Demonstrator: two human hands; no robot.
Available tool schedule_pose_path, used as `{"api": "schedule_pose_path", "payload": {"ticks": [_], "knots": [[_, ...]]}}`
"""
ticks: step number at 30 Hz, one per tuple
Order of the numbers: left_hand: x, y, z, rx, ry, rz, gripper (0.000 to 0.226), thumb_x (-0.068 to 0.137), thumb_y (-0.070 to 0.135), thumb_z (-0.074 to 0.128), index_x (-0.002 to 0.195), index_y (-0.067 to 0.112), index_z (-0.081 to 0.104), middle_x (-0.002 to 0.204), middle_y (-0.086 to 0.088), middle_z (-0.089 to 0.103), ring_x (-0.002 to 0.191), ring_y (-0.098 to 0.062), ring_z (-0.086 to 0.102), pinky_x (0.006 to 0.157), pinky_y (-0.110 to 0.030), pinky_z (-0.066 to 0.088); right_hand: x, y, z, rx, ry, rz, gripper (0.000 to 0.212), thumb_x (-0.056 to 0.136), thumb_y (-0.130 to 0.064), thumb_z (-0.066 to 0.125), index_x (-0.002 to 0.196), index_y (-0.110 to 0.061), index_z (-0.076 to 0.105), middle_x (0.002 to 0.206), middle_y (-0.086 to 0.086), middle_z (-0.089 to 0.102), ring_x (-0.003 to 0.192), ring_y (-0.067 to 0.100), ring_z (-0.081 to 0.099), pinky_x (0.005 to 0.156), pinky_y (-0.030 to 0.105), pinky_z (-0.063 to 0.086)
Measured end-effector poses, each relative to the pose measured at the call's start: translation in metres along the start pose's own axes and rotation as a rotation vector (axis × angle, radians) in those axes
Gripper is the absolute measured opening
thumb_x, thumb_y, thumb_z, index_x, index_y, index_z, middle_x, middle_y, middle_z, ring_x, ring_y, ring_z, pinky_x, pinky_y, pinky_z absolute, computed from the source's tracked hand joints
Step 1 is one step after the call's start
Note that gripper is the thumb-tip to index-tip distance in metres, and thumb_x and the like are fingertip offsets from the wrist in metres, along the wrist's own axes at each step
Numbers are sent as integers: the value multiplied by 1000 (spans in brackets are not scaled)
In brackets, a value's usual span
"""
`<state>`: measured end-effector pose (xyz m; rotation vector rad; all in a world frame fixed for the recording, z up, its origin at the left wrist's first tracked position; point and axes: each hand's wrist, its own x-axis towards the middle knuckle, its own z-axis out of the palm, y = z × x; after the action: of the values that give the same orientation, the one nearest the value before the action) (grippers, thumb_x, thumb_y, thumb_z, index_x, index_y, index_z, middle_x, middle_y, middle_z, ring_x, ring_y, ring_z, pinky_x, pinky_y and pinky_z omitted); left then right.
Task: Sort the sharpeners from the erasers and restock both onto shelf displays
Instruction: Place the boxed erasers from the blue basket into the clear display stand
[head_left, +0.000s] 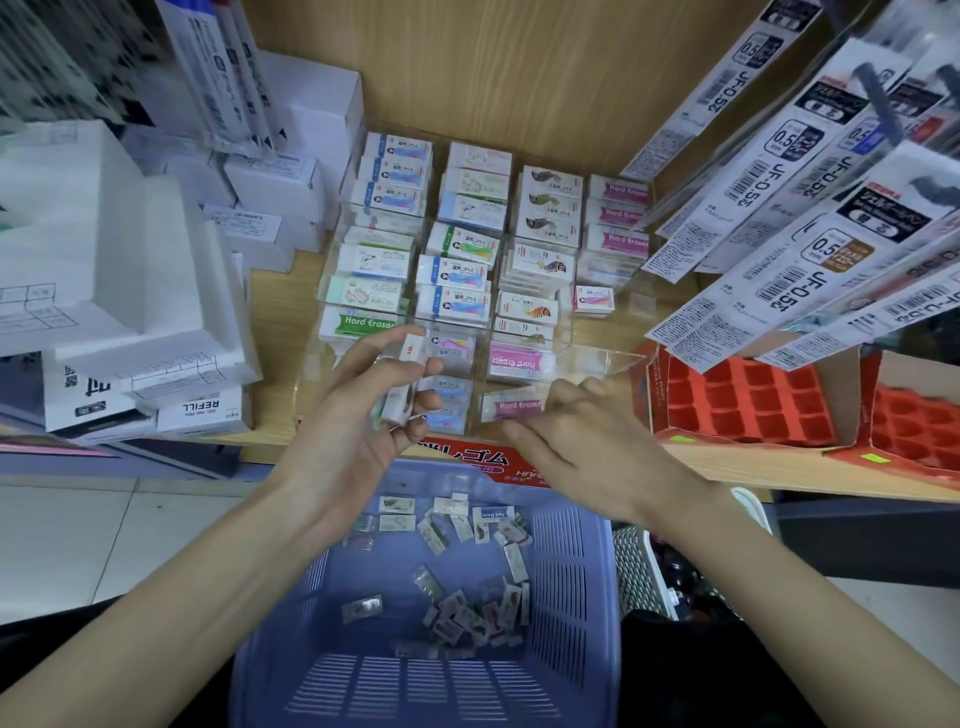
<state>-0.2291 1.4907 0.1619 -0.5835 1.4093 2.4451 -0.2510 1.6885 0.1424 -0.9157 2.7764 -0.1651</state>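
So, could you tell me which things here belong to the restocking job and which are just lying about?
Job: left hand holding erasers; right hand pinching pink eraser; display; basket.
Lying about: white boxes; refill packs; foam packing.

Wrapped erasers (452, 270) fill the clear display (608, 358); more lie loose in the purple basket (566, 545).

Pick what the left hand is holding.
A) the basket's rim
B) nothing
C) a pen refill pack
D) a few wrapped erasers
D: the left hand curls its fingers round a few white wrapped erasers, above the purple basket.
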Motion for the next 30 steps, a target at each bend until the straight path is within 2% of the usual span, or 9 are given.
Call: {"api": "schedule_pose_path", "payload": {"ticks": [3, 9, 12, 15, 17, 19, 21, 26, 30], "knots": [[0, 0, -1, 8, 0, 1, 34, 81, 5, 56, 113, 16, 61, 88, -2, 70, 61, -9, 58, 54, -19, 45, 3, -15, 2, 22, -154, 18, 68, 95, -52, -2, 93, -28, 62, 76, -3, 60, 79, 13, 40, 79, 31, 20], [0, -1, -2, 24, -16, 1, 36, 78, 9, 58, 113, 17, 61, 89, -2, 71, 63, -11, 60, 55, -20, 46, 5, -19, 9, 6, -87, 82, 80, 84, -60, -13, 129, -35, 48, 111, -9, 64, 100, 13, 42, 79, 32, 18], [-1, -2, -1, -17, -41, -22, 32, 84, 13, 54, 116, 15, 59, 92, -5, 71, 69, -14, 66, 56, -21, 51, -2, -12, 3, 153, -52, 47, 65, 91, -55, 2, 120, -31, 55, 102, -13, 63, 90, 9, 39, 86, 36, 31], [-4, -4, 3, -42, -94, -51, 37, 74, 18, 55, 111, 15, 59, 92, -11, 72, 73, -19, 70, 57, -22, 54, -12, -3, -4, 232, 86, 52, 50, 92, -48, 21, 109, -24, 62, 96, -11, 66, 90, 13, 52, 84, 37, 39], [-5, -7, 7, -16, -147, -68, 38, 76, 18, 54, 114, 12, 57, 92, -14, 73, 70, -19, 70, 55, -21, 53, -16, -6, -7, 378, 212, 77, 41, 91, -44, 37, 116, -23, 62, 102, -12, 64, 94, 10, 56, 84, 28, 40], [-7, -11, 11, 8, -194, -86, 40, 80, 18, 53, 119, 8, 55, 89, -14, 72, 66, -18, 69, 52, -21, 52, -15, -17, -13, 655, 280, 116, 39, 89, -38, 53, 125, -24, 58, 108, -15, 59, 93, -1, 53, 82, 9, 35], [-8, -14, 12, 11, -204, -108, 43, 81, 19, 53, 122, 5, 54, 87, -13, 71, 66, -18, 68, 51, -22, 52, -12, -26, -17, 823, 283, 118, 43, 86, -32, 60, 128, -26, 54, 113, -14, 58, 95, -1, 53, 82, 5, 33], [-6, -18, 11, -20, -195, -166, 39, 84, 22, 59, 117, 2, 57, 91, -10, 68, 71, -15, 65, 52, -27, 54, -11, -37, -15, 1032, 298, 163, 37, 83, -9, 71, 113, -27, 61, 106, -5, 59, 90, -2, 53, 80, 6, 38], [-3, -16, 9, 114, -111, -139, 29, 95, 25, 42, 110, 6, 59, 81, -9, 70, 60, -19, 65, 45, -23, 50, -12, -34, -14, 1166, 338, 225, 25, 78, -10, 75, 90, -29, 65, 90, -5, 65, 79, 6, 58, 72, 18, 44]]}}
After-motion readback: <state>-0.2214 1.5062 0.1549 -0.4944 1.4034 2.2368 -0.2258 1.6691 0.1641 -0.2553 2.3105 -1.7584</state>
